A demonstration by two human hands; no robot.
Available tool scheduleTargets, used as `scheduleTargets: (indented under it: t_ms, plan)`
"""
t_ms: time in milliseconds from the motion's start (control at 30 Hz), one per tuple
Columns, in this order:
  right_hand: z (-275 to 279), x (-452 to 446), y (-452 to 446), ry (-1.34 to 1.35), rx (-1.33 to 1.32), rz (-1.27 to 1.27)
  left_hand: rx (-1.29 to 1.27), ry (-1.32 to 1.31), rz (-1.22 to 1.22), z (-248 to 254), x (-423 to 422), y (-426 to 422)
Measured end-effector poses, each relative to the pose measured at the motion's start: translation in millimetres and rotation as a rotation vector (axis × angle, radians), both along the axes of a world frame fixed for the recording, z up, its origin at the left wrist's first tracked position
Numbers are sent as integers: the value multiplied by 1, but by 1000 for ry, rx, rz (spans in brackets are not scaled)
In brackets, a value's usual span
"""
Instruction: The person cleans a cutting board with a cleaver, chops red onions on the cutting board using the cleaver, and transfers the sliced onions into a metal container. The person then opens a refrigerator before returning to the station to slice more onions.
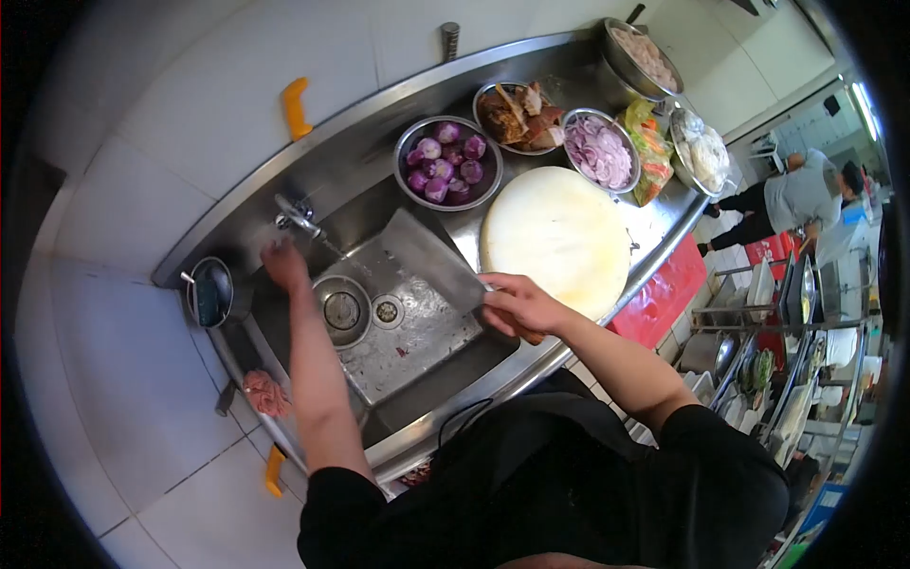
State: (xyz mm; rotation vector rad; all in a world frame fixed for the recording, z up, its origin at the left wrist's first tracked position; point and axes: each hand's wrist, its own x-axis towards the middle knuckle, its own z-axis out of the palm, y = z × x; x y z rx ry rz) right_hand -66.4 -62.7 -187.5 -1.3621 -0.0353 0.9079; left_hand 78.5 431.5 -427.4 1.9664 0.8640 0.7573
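the right hand (517, 305) of the person has a firm grip around the handle of a wide, rectangular, grey metal cleaver (431, 264). the flat blade of this cleaver is located over the stainless steel sink (441, 349). the left hand (284, 265) is blurred and is just beside the silver metal tap (299, 216); i cannot tell if its grip is released or clenched. on the steel worktop beside the sink is a thick, round, white chopping board (555, 242). near this board, whole purple onions (439, 169) lie in a round steel bowl (485, 190).
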Motion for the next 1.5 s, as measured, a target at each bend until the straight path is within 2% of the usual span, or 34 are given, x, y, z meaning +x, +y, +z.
scheduleTargets:
  t_ms: [33,67,100,133,200,267,367,433,467,533,600,633,700,733,800,867,900,933,967,1033,1067,1133,1167,1200,1300,1400,1500]
  plan:
    - [4,-11,-14,1,5,-12,31,-27,46,12,-20,-25]
    - [8,-24,-27,-223,-160,-142,68,-36,59,38,-42,-65]
    - [12,-33,-43,-444,-327,-271,30,-57,-26,51,-56,-100]
    - [16,-37,-63,-475,-490,-271,-8,-77,-111,62,-64,-133]
    - [21,-43,-98,-427,-652,-345,-85,-119,-387,86,-65,-195]
    - [13,-55,-140,-563,-893,-305,-140,-118,-588,112,-40,-245]
    - [8,-89,-180,-566,-926,-408,5,7,-728,143,23,-290]
    - [18,-108,-199,-503,-971,-436,618,-101,-680,134,67,-303]
    - [20,-118,-211,-498,-971,-448,622,-105,-691,128,83,-306]
    - [21,-141,-236,-578,-1010,-414,691,418,-687,114,111,-307]
    - [21,-165,-259,-618,-1043,-453,635,500,-767,104,130,-297]
    - [20,-174,-267,-521,-991,-537,648,505,-785,107,130,-301]
    - [-3,-200,-287,-385,-972,-650,428,277,-748,125,110,-306]
    - [-13,-206,-294,-366,-966,-660,439,288,-763,136,98,-320]
    - [-24,-213,-303,-354,-918,-806,27,66,-801,160,55,-369]
    - [-17,-204,-308,-338,-854,-819,-145,26,-984,169,-18,-435]
    - [-8,-195,-308,-305,-848,-745,-132,171,-1049,182,-61,-472]
    - [-3,-187,-308,-275,-840,-672,-351,167,-1097,169,-98,-502]
    - [-4,-180,-307,-342,-816,-618,-263,290,-1121,166,-127,-528]
    - [-3,-164,-305,-399,-848,-439,25,248,-1187,163,-163,-559]
    - [0,-155,-304,-388,-899,-312,26,249,-1198,165,-171,-565]
    - [18,-140,-298,-423,-921,-186,308,322,-1068,169,-180,-569]
    - [19,-134,-296,-447,-927,-128,424,284,-1093,170,-181,-563]
    - [15,-132,-294,-448,-921,-122,426,289,-1087,171,-181,-558]
    - [2,-131,-290,-509,-861,-89,180,164,-1300,172,-181,-542]
    - [4,-135,-283,-547,-857,-69,227,227,-1377,173,-182,-535]
    - [10,-138,-276,-537,-916,-1,203,270,-1317,171,-182,-542]
